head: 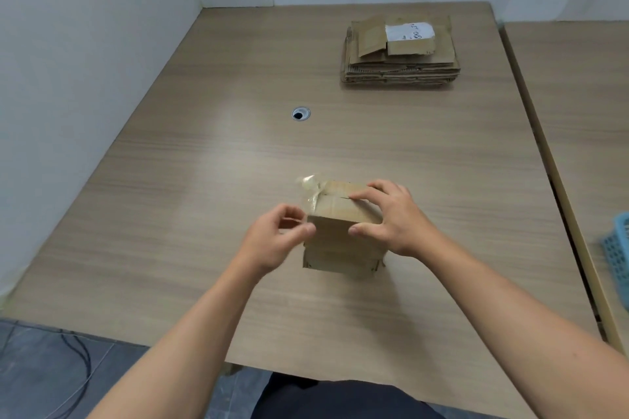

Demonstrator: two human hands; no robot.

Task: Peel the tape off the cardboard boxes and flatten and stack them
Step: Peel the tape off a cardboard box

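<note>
A small cardboard box [343, 231] is stood upright on the wooden table [204, 214] near its front edge, steadied by the right hand [391, 218], whose fingers are spread over the top and near face. A strip of clear tape [312, 192], partly lifted at the box's left top corner, appears to be pinched by the blurred left hand [275, 238]. A stack of flattened boxes [400, 51] is set well apart at the far right.
</note>
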